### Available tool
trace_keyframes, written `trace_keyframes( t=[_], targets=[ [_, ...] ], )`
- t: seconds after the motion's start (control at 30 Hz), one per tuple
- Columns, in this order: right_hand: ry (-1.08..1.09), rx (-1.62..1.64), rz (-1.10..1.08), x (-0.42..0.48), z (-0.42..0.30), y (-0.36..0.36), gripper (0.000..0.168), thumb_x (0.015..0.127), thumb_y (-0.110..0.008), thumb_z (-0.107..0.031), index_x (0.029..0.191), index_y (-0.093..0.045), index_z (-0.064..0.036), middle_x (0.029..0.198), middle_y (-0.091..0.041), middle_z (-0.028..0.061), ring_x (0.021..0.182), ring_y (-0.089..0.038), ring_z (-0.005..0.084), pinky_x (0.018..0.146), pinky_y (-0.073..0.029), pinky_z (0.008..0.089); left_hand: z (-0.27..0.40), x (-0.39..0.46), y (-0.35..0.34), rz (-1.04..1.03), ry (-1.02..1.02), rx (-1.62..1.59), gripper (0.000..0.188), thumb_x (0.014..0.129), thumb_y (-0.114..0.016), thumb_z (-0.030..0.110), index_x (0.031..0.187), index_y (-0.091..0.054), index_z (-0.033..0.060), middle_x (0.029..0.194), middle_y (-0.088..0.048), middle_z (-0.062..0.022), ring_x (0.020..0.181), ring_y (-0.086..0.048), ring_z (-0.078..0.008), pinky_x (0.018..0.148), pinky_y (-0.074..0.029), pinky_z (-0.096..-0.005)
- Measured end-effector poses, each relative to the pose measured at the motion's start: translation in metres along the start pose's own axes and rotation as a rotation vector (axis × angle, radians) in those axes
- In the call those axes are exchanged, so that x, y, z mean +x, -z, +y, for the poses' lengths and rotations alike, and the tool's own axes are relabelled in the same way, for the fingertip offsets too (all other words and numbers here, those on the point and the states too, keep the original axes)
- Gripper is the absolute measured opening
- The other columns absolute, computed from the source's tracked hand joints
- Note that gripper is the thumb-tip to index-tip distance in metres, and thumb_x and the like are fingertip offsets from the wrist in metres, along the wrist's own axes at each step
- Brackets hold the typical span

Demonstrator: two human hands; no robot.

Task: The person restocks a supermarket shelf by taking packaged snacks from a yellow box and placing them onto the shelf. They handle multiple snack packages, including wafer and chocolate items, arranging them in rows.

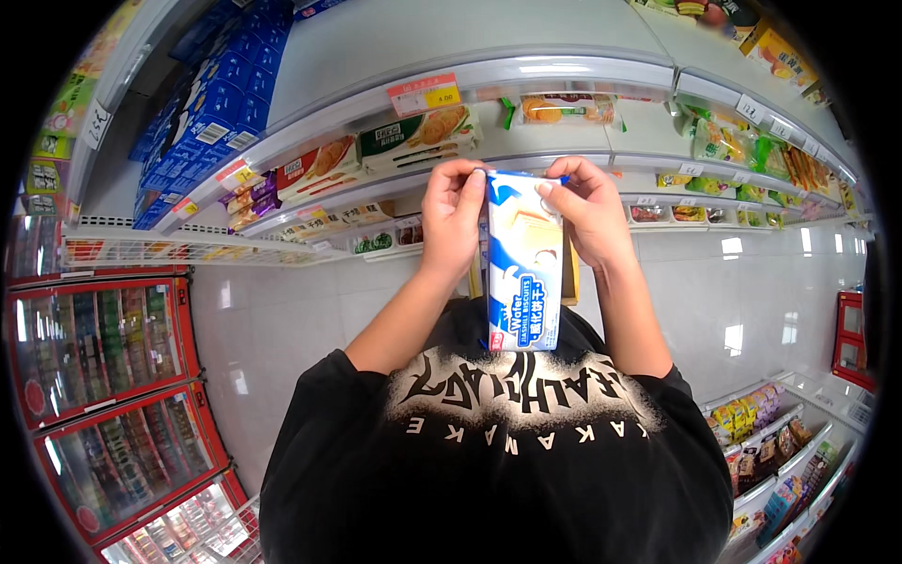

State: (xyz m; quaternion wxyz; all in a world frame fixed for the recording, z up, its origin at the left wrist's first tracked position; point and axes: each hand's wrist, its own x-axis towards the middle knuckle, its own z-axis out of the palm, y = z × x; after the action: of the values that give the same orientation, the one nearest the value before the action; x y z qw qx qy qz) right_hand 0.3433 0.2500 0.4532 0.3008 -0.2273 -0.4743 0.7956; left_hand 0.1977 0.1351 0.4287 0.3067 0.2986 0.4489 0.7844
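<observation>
A blue and white packet of wafer biscuits (525, 261) hangs lengthwise before my chest, held by its far end. My left hand (454, 211) pinches the upper left corner between thumb and fingers. At the opposite corner my right hand (588, 208) grips the packet, its thumb lying on the printed front. Behind the packet a yellow-edged cardboard box (573, 278) shows in part; most of it is hidden. Just beyond my hands runs the front edge of a snack shelf (507, 161).
Blue biscuit cartons (218, 99) are stacked on the upper shelf at left. Green and red biscuit packs (416, 134) lie one tier lower. Red-framed glass-door coolers (106, 345) line the left side. Another snack rack (775, 451) stands at lower right on the tiled floor (705, 303).
</observation>
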Motion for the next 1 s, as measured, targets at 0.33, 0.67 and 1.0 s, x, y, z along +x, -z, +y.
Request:
trace_keyframes(
  t=[0.33, 0.67, 1.0],
  targets=[
    [0.049, 0.501, 0.449, 0.004, 0.025, 0.062, 0.019, 0.094, -0.063, -0.002, 0.11, -0.054, 0.004, 0.102, -0.065, 0.0159, 0.089, -0.069, 0.0255, 0.079, -0.063, 0.0413, 0.004, -0.025, 0.027, -0.31, 0.141, 0.017, 0.034, 0.105, -0.05, 0.024, 0.131, -0.047, 0.0013, 0.122, -0.06, -0.0108, 0.102, -0.061, -0.0161, 0.086, -0.051, -0.0307],
    [0.007, 0.509, 0.458, 0.003, 0.034, 0.056, 0.016, 0.095, -0.061, -0.004, 0.108, -0.055, 0.003, 0.101, -0.065, 0.0158, 0.088, -0.07, 0.024, 0.074, -0.064, 0.038, 0.014, -0.015, 0.025, -0.324, -0.132, 0.127, 0.037, 0.091, -0.07, 0.002, 0.125, -0.055, -0.0037, 0.124, -0.057, -0.0115, 0.106, -0.061, -0.0164, 0.092, -0.051, -0.0313],
    [0.002, 0.421, 0.448, 0.003, 0.038, 0.053, 0.016, 0.096, -0.062, -0.006, 0.108, -0.056, 0.001, 0.1, -0.066, 0.0122, 0.082, -0.069, 0.02, 0.066, -0.063, 0.031, 0.022, -0.009, 0.023, -0.173, 0.197, -0.143, 0.026, 0.093, -0.07, 0.009, 0.115, -0.062, -0.002, 0.11, -0.065, -0.0091, 0.097, -0.062, -0.0153, 0.088, -0.051, -0.0305]
  ],
)
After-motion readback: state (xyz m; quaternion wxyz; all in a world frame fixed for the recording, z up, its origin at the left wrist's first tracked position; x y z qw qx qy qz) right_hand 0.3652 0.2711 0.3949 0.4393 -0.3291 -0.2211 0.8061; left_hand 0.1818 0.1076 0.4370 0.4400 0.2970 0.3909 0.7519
